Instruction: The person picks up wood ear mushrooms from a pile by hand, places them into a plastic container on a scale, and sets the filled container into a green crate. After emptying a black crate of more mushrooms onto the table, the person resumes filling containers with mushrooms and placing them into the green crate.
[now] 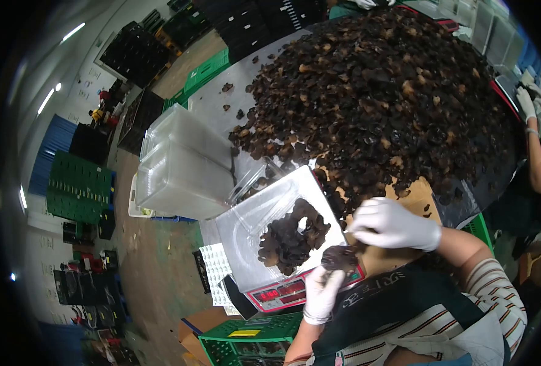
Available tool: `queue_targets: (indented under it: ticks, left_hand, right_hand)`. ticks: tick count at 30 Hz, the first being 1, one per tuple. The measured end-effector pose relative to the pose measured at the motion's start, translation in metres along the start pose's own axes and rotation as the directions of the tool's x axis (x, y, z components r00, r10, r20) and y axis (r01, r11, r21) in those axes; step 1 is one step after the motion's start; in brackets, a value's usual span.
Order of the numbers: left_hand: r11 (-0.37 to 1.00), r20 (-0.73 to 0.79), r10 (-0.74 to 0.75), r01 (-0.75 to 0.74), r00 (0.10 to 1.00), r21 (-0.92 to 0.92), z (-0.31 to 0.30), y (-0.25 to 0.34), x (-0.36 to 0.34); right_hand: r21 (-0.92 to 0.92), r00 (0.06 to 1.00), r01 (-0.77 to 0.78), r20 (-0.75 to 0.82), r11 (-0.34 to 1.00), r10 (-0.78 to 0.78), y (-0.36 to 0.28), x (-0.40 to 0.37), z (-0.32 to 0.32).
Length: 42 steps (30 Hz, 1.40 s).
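Dark apron [383, 294] nearest, my left hand [323, 294] pinched a fungus clump [339, 258]; whether my right hand [395, 226] held anything, I couldn't tell. Scale [237, 256], heap [380, 91] and tubs [188, 174] stood beyond.

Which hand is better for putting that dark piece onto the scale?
Probably the left hand: its fingers already pinch the dark piece beside the scale. The right hand is nearer the big heap.
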<state>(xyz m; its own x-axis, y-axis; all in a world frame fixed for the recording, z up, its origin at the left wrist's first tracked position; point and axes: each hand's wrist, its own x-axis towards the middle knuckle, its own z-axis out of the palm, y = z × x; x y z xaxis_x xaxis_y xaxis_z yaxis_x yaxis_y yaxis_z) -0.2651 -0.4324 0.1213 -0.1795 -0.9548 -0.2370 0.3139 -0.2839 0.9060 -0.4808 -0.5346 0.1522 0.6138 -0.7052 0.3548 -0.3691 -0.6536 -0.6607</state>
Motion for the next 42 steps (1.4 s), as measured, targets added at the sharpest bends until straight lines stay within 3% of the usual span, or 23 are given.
queue_targets:
  ticks: [1, 6, 9, 12, 13, 14, 15, 16, 18, 20, 21, 22, 23, 24, 27, 29, 30, 32, 34, 35, 36, 38, 42]
  left_hand:
    - [0.998, -0.030, 0.036, -0.038, 0.999, -0.050, -0.002, 0.003, 0.001]
    - [0.992, -0.191, 0.085, -0.100, 0.978, -0.071, -0.017, -0.004, -0.008]
    - [0.998, -0.128, 0.051, -0.053, 0.990, -0.017, -0.015, 0.000, -0.012]
    - [0.999, 0.012, -0.024, 0.024, 1.000, 0.037, -0.001, 0.005, -0.013]
    - [0.994, 0.105, -0.062, 0.053, 0.993, 0.091, 0.002, 0.003, -0.012]
    - [0.986, 0.199, -0.105, 0.077, 0.974, 0.147, 0.005, -0.002, -0.009]
    - [0.996, 0.250, -0.091, 0.083, 0.964, 0.042, 0.011, -0.018, -0.002]
    - [0.988, 0.279, -0.118, 0.085, 0.953, 0.127, 0.016, -0.026, 0.006]
    - [0.972, 0.304, -0.095, 0.023, 0.948, 0.233, 0.031, -0.046, 0.026]
    - [0.985, 0.342, -0.140, 0.097, 0.929, 0.142, 0.054, -0.069, 0.048]
    - [0.894, 0.432, -0.310, 0.105, 0.847, 0.435, 0.063, -0.066, 0.051]
    - [0.891, 0.571, -0.310, 0.024, 0.760, 0.453, 0.070, -0.077, 0.051]
    - [0.893, 0.694, -0.303, -0.060, 0.653, 0.446, 0.078, -0.087, 0.050]
    - [0.917, 0.807, -0.195, -0.188, 0.557, 0.351, 0.082, -0.105, 0.048]
    - [0.858, 0.755, -0.220, -0.245, 0.618, 0.451, 0.090, -0.102, 0.060]
    - [0.554, 0.676, -0.021, -0.555, 0.736, 0.621, 0.087, -0.103, 0.074]
    - [0.346, 0.652, 0.111, -0.644, 0.750, 0.682, 0.088, -0.104, 0.081]
    - [0.003, 0.577, 0.125, -0.582, 0.807, 0.813, 0.098, -0.096, 0.083]
    - [0.030, 0.603, 0.125, -0.611, 0.788, 0.791, 0.096, -0.114, 0.093]
    - [0.055, 0.612, 0.083, -0.617, 0.786, 0.785, 0.092, -0.122, 0.096]
    - [0.079, 0.618, 0.041, -0.619, 0.785, 0.781, 0.088, -0.127, 0.099]
    - [0.150, 0.630, 0.144, -0.646, 0.763, 0.749, 0.088, -0.131, 0.100]
    - [0.352, 0.548, 0.173, -0.571, 0.818, 0.741, 0.083, -0.123, 0.102]
  right_hand:
    - [-0.067, 0.990, 0.113, -0.072, 0.991, -0.118, 0.005, 0.012, 0.018]
    - [-0.358, 0.967, 0.230, 0.187, 0.905, -0.172, 0.011, 0.059, 0.070]
    - [-0.273, 0.970, 0.239, 0.118, 0.932, -0.214, 0.008, 0.067, 0.066]
    - [0.222, 0.995, 0.077, -0.073, 0.972, -0.062, -0.004, 0.056, 0.026]
    - [0.357, 0.993, -0.060, -0.076, 0.932, 0.092, 0.003, 0.043, 0.022]
    - [0.498, 0.980, -0.153, -0.032, 0.853, 0.194, 0.010, 0.032, 0.012]
    - [0.696, 0.956, -0.254, 0.077, 0.672, 0.282, 0.022, 0.015, 0.004]
    - [0.745, 0.969, -0.227, 0.105, 0.628, 0.225, 0.036, -0.001, -0.004]
    - [0.823, 0.882, -0.432, 0.299, 0.369, 0.366, 0.055, -0.048, -0.014]
    - [0.719, 0.764, -0.629, 0.500, 0.297, 0.408, 0.066, -0.091, -0.030]
    - [0.652, 0.741, -0.666, 0.518, 0.362, 0.428, 0.065, -0.108, -0.038]
    - [0.581, 0.713, -0.700, 0.535, 0.416, 0.453, 0.062, -0.125, -0.046]
    - [0.393, 0.513, -0.858, 0.629, 0.330, 0.585, 0.045, -0.129, -0.064]
    - [0.419, 0.554, -0.833, 0.633, 0.362, 0.541, 0.059, -0.160, -0.057]
    - [0.238, 0.555, -0.822, 0.536, 0.517, 0.636, 0.047, -0.182, -0.061]
    - [0.118, 0.590, -0.789, 0.418, 0.603, 0.691, 0.047, -0.192, -0.054]
    - [0.087, 0.661, -0.744, 0.244, 0.663, 0.709, 0.046, -0.193, -0.049]
    - [-0.025, 0.716, -0.696, -0.086, 0.717, 0.693, 0.056, -0.193, -0.035]
    - [-0.137, 0.726, -0.645, -0.418, 0.752, 0.546, 0.076, -0.191, -0.017]
    - [-0.167, 0.705, -0.665, -0.459, 0.728, 0.540, 0.080, -0.185, -0.012]
    - [-0.212, 0.750, -0.649, -0.337, 0.730, 0.569, 0.082, -0.182, -0.010]
    - [-0.293, 0.796, -0.591, -0.067, 0.751, 0.601, 0.084, -0.176, -0.006]
    - [-0.235, 0.862, -0.507, -0.132, 0.829, 0.489, 0.095, -0.153, 0.004]
